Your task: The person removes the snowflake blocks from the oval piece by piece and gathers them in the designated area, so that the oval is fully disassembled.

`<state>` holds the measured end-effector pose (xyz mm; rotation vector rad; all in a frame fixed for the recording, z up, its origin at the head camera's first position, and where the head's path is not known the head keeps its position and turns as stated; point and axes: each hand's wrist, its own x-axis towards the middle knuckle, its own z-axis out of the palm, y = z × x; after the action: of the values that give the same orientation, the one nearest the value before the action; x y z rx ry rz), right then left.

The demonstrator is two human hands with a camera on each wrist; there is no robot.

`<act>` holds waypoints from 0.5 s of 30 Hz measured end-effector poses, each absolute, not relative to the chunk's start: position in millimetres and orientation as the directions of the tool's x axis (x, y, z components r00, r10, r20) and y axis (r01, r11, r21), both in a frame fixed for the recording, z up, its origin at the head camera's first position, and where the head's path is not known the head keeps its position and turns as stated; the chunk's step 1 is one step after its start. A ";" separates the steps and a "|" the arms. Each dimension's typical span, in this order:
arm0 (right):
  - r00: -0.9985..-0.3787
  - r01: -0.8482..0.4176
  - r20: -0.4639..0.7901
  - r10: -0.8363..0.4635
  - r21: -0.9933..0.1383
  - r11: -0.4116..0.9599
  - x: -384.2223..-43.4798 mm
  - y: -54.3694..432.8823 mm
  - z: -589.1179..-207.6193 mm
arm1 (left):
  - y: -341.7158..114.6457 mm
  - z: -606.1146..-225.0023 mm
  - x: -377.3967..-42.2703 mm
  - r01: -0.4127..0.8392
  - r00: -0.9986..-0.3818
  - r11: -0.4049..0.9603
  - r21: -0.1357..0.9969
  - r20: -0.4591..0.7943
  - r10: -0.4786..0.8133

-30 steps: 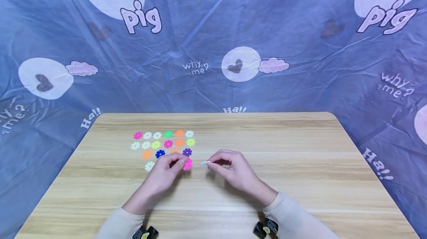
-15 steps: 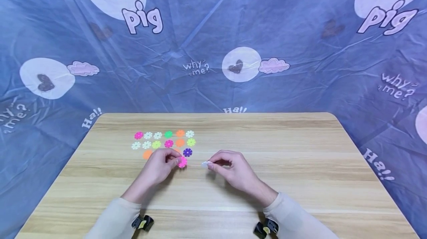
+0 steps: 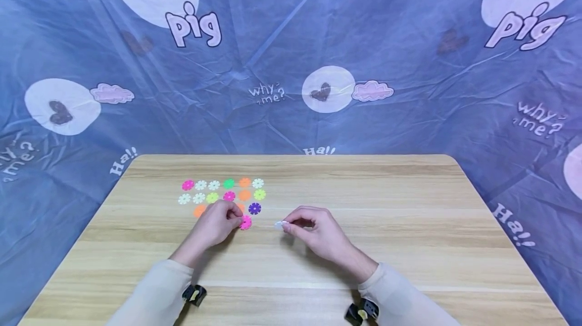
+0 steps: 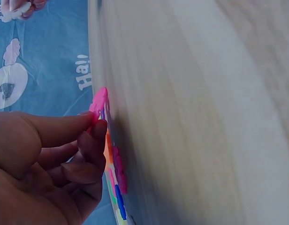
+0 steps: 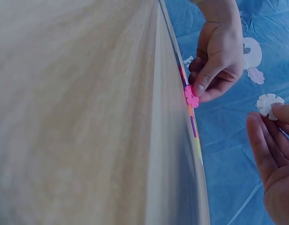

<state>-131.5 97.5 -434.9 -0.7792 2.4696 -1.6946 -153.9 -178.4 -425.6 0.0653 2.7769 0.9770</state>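
Observation:
Between thumb and fingers, my left hand (image 3: 215, 225) pinches a bright pink snowflake disc (image 3: 245, 222) with a notched rim. The left wrist view shows that pinched disc tilted close over the wood, and another pink disc (image 4: 119, 169) on the table beside the fingers. To the right, my right hand (image 3: 320, 230) pinches a white snowflake disc (image 5: 268, 105) by its edge, seen nearly edge-on from the head. A purple disc (image 3: 254, 208) lies just beyond the left fingertips. An orange disc (image 3: 200, 210) is partly covered by the left hand, which hides some of the front rows.
Rows of flat snowflake discs lie beyond the left hand, among them a green disc (image 3: 229, 183), a yellow disc (image 3: 212, 197) and several white ones. They rest on a wood-grain table (image 3: 386, 189). A blue printed cloth (image 3: 282, 129) hangs behind the table's far edge.
My left hand has shifted left with the pink disc, now covering the blue and white discs seen at first. My right hand holds the white disc in the same place.

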 end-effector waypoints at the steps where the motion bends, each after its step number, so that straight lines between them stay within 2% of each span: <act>1: -0.872 -0.376 0.237 -0.428 -0.885 0.275 -131.6 97.6 -435.1 | -178.4 -425.9 -154.1 -0.021 -0.980 0.787 0.617 -0.170 0.107; 15: -0.883 -0.366 0.229 -0.409 -0.881 0.299 -133.7 97.1 -437.0 | -175.5 -426.8 -158.3 0.030 -0.982 0.855 0.517 -0.146 0.122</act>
<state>-133.7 97.1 -437.0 -0.7467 2.4993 -1.6790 -158.3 -175.5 -426.8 0.1178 2.8570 0.7928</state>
